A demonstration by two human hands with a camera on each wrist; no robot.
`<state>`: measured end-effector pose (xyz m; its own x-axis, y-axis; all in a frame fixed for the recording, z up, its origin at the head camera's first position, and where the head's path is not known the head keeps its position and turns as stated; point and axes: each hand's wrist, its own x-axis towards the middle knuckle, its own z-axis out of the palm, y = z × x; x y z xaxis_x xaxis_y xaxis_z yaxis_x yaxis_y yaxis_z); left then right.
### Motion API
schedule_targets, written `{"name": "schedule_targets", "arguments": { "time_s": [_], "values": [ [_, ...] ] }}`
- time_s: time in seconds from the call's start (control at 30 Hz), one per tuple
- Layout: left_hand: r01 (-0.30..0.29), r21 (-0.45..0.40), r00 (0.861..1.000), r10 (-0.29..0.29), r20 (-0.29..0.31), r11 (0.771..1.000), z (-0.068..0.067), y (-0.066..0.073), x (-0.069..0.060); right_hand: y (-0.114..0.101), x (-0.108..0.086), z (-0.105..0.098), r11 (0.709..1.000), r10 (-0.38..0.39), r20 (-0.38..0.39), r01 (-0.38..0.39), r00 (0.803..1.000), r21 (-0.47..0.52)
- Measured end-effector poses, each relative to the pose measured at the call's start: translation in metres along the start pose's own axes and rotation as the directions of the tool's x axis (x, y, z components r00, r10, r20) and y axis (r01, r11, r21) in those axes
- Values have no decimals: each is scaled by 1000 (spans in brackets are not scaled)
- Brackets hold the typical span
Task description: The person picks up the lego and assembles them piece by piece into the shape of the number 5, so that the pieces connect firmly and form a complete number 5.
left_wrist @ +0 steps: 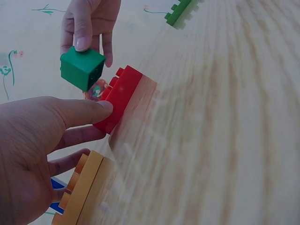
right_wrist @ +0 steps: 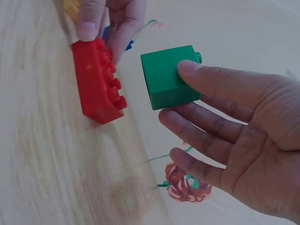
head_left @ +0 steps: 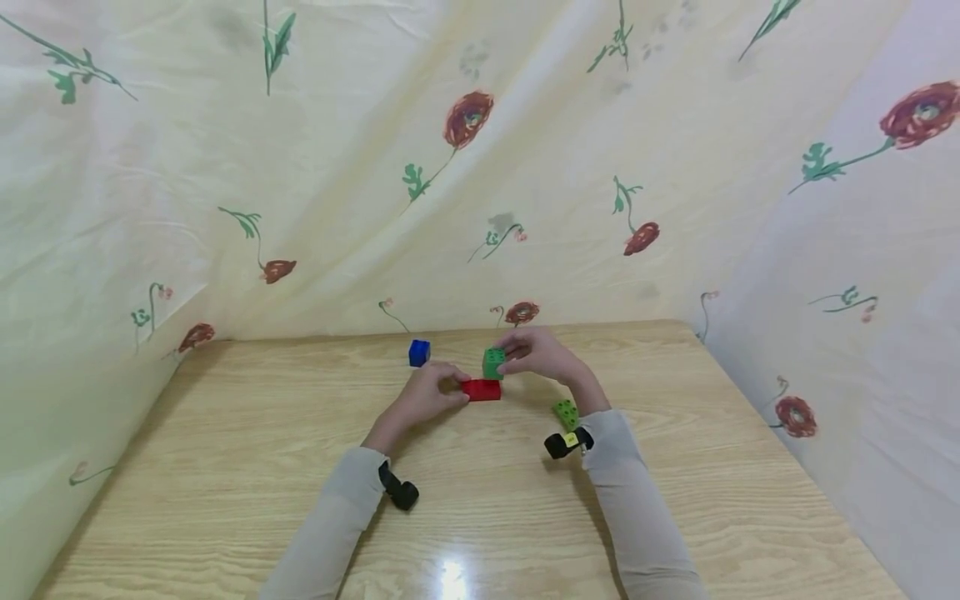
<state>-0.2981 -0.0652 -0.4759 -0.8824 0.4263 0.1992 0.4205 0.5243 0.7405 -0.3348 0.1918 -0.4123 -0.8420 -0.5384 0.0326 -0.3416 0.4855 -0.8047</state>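
A long red brick [head_left: 482,390] [left_wrist: 123,96] [right_wrist: 96,79] lies on the table, studs facing away from the person. My left hand [head_left: 431,393] [left_wrist: 33,140] pinches its left end between thumb and fingers. My right hand [head_left: 542,354] [right_wrist: 253,126] pinches a dark green block [head_left: 492,363] [left_wrist: 82,68] [right_wrist: 169,77] between thumb and fingertips. The green block is held up beside the red brick's studs, with a gap between them in both wrist views. An orange brick [left_wrist: 82,190] sits beside my left hand's lower fingers in the left wrist view; my hand hides it in the head view.
A blue block [head_left: 419,353] stands behind my left hand. A light green brick [head_left: 566,413] lies near my right wrist. The wooden table [head_left: 247,450] ends at a flower-patterned cloth [head_left: 337,208] at the back and sides.
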Motion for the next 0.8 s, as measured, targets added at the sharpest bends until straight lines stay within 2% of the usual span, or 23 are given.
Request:
{"name": "schedule_targets", "arguments": {
  "time_s": [0.27,0.43,0.8],
  "values": [
    [10,-53,1000,-9,7,999,1,-3,-1,-4,2,4,999,8,23,-7,1000,-32],
    [-3,-37,1000,3,2,999,2,-5,0,-5,5,5,996,-22,38,25,999,-81],
    [-2,-10,1000,2,-3,1000,1,-3,0,1,2,8,986,-65,9,66,998,-155]
  ]
}}
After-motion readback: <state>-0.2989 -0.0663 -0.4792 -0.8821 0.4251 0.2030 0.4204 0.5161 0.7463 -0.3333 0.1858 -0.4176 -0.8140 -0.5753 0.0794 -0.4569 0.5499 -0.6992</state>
